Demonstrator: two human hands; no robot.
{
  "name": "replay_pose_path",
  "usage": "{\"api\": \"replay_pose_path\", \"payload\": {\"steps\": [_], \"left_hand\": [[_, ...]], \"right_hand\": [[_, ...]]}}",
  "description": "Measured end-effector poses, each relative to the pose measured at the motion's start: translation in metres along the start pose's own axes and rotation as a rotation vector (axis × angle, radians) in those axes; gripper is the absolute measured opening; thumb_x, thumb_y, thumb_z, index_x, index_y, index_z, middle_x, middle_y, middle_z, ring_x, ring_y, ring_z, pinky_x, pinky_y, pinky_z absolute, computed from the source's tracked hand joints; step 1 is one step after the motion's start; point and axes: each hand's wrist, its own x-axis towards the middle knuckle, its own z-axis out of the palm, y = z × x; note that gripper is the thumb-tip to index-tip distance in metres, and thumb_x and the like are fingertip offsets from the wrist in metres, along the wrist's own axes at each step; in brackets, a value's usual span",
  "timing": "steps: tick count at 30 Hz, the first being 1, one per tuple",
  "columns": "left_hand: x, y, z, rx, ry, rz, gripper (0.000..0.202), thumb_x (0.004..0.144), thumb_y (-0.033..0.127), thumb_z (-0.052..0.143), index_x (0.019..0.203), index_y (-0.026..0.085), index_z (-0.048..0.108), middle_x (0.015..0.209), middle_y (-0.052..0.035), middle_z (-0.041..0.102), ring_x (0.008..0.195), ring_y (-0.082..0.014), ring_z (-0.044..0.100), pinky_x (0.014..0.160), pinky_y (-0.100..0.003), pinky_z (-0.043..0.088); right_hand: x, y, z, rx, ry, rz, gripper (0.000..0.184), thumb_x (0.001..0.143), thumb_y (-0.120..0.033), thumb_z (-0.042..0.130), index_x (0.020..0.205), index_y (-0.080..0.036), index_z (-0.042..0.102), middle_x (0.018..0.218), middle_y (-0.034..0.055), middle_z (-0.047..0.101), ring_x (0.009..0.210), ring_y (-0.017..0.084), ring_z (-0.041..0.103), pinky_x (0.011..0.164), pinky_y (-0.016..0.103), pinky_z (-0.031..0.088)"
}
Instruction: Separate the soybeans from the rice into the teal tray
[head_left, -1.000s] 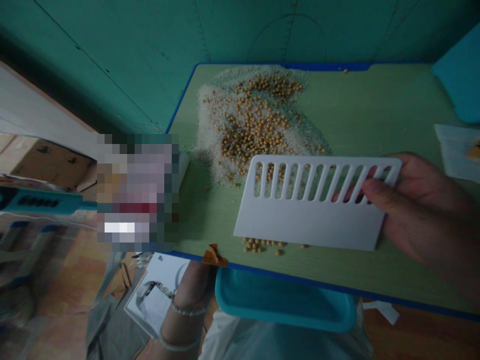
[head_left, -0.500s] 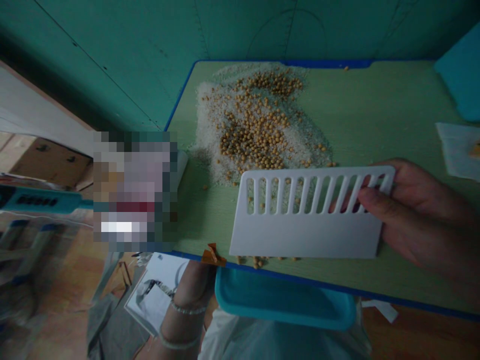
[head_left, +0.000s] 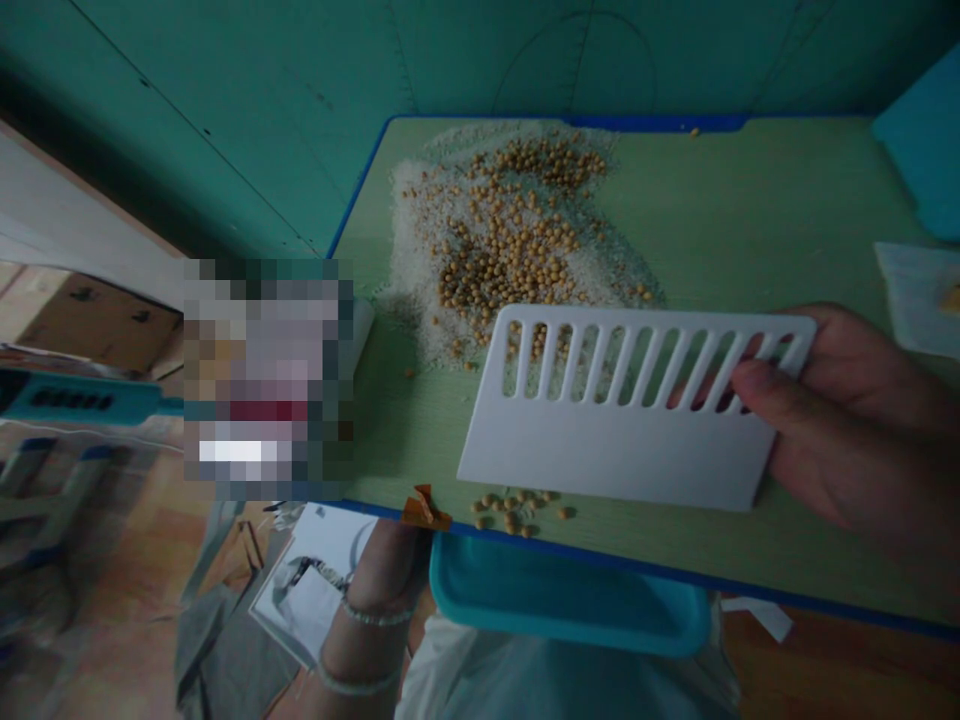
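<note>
In my right hand (head_left: 840, 400) is a white slotted scraper (head_left: 615, 440), gripped at its right end with the thumb on the near face. It is tilted over the green tabletop, slots toward the far side. Behind it lies a heap of white grains (head_left: 412, 220) mixed with yellow-brown soybeans (head_left: 517, 265). A few loose soybeans (head_left: 517, 510) sit in front of the scraper at the near edge. My left hand (head_left: 397, 555) is low at that edge, beside a turquoise tray (head_left: 570, 625); its fingers are hidden under the tabletop.
The tabletop (head_left: 765, 220) has a blue rim. A brown tape piece (head_left: 426, 508) sticks to the near edge. At the right are a turquoise container (head_left: 926, 150) and a clear bag (head_left: 919, 300). A cardboard box (head_left: 97, 325) and a pixelated patch (head_left: 270, 380) are at the left.
The scraper in my right hand has moved slightly away from the near edge and to the right, uncovering more loose soybeans there. My left hand and the tray have stayed in place.
</note>
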Motion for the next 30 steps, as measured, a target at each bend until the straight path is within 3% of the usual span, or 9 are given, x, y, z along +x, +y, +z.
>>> {"api": "replay_pose_path", "payload": {"steps": [9, 16, 30], "left_hand": [[0.001, -0.002, -0.004, -0.039, -0.02, -0.016, 0.016, 0.055, 0.026, 0.076, 0.071, 0.024, 0.074, 0.085, -0.0012, 0.076, 0.103, -0.0286, 0.061, 0.098, -0.041, 0.041], [0.001, -0.002, 0.0, -0.015, 0.001, -0.012, 0.021, 0.051, 0.029, 0.079, 0.071, 0.024, 0.074, 0.085, -0.0021, 0.076, 0.104, -0.0295, 0.06, 0.097, -0.041, 0.041], [0.002, 0.001, 0.007, -0.048, -0.031, -0.018, 0.018, 0.052, 0.024, 0.078, 0.069, 0.027, 0.074, 0.084, 0.0, 0.076, 0.102, -0.0295, 0.061, 0.095, -0.042, 0.043]], "right_hand": [[-0.003, 0.004, -0.003, -0.097, -0.058, -0.027, 0.015, 0.072, -0.04, 0.066, 0.083, -0.033, 0.058, 0.073, -0.0088, 0.07, 0.058, 0.012, 0.065, 0.048, 0.018, 0.053], [-0.003, 0.001, 0.001, 0.008, -0.132, 0.029, 0.011, 0.074, -0.037, 0.065, 0.083, -0.034, 0.059, 0.073, -0.0094, 0.071, 0.055, 0.013, 0.067, 0.041, 0.02, 0.053], [-0.002, 0.002, -0.004, -0.068, -0.211, 0.005, 0.008, 0.074, -0.038, 0.064, 0.078, -0.034, 0.059, 0.063, -0.0086, 0.067, 0.05, 0.012, 0.064, 0.038, 0.017, 0.05]]}}
